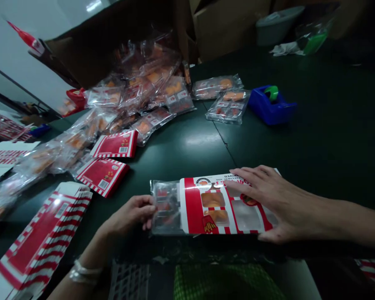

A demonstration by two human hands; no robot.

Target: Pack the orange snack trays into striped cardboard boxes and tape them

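Note:
Near the table's front edge lies a red and white printed carton sleeve (192, 206) with cut-out windows. A clear plastic tray pack (167, 214) is partly inside it, its left end sticking out. My left hand (142, 210) pinches that end of the pack between thumb and fingers. My right hand (265, 200) lies over the right part of the sleeve, thumb at the near edge and fingers across the top, gripping it. Orange pieces show through the sleeve's windows. The right end of the sleeve is hidden by my right hand.
Left of my hands lie a stack of flat cartons (40, 233) and two filled boxes (103, 175), (115, 146). Several bagged packs (150, 83) are heaped at the back. A blue tape dispenser (271, 106) stands back right, with a grey basin (276, 27) beyond.

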